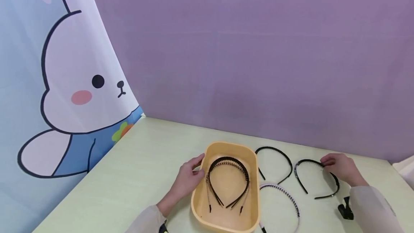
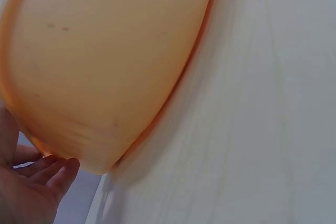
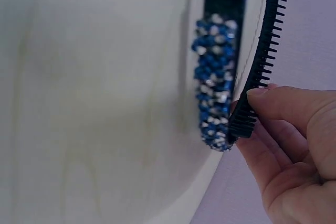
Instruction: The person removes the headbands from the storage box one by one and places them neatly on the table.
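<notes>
My left hand [image 1: 187,177] holds the left edge of a yellow-orange plastic basin [image 1: 257,190]; in the left wrist view its fingertips rest against the outer wall. Inside the basin lie several headbands, a black toothed one [image 1: 247,175] uppermost. My right hand [image 1: 341,167] pinches a black toothed headband [image 1: 310,160] at the far right. Up close in the right wrist view, thumb and fingers hold the headband's toothed band [image 3: 265,51], and blue and white beads [image 3: 214,77] cover part of its outside. Whether the headband touches the table is unclear.
Right of the basin lie a thin black headband [image 1: 286,156] and a pale one with dark wrapping [image 1: 292,199], partly hidden by the basin. A black clip-like object [image 1: 345,211] is beside the right sleeve. A purple backdrop [image 1: 245,64] stands behind the pale table [image 1: 155,150].
</notes>
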`<state>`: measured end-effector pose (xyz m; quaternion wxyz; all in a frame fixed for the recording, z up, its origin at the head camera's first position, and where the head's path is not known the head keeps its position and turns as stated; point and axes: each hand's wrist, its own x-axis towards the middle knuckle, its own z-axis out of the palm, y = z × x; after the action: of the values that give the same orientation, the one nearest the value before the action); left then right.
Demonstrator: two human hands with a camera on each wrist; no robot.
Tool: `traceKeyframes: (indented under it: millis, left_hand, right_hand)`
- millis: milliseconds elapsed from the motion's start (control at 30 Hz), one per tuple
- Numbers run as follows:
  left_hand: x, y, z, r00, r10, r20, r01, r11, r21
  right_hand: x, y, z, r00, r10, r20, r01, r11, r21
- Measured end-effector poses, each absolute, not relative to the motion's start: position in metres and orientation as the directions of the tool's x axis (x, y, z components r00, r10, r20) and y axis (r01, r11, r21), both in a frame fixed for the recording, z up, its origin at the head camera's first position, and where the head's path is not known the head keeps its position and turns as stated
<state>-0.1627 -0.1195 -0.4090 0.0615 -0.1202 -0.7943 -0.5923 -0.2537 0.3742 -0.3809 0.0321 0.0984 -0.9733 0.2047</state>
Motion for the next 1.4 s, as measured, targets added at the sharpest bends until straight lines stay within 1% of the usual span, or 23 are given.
traceKeyframes:
  millis: [600,867,1200,1400]
  left_hand:
    - [-0.161,-0.120,-0.405,-0.964,0.125,0.234,0.260,0.256,0.931]
    - [-0.158,-0.121,-0.402,-0.969,0.116,0.220,0.243,0.252,0.937]
    - [-0.159,-0.122,-0.403,-0.969,0.113,0.221,0.243,0.260,0.934]
    - [-0.159,-0.122,-0.403,-0.968,0.118,0.220,0.243,0.245,0.938]
  right_hand:
    - [-0.251,0.374,-0.380,-0.976,-0.182,0.118,-0.213,0.909,-0.357]
    - [-0.249,0.371,-0.372,-0.984,-0.162,0.080,-0.180,0.914,-0.365]
    - [-0.242,0.367,-0.359,-0.972,-0.197,0.127,-0.231,0.897,-0.377]
    - [-0.235,0.362,-0.353,-0.971,-0.201,0.126,-0.236,0.883,-0.406]
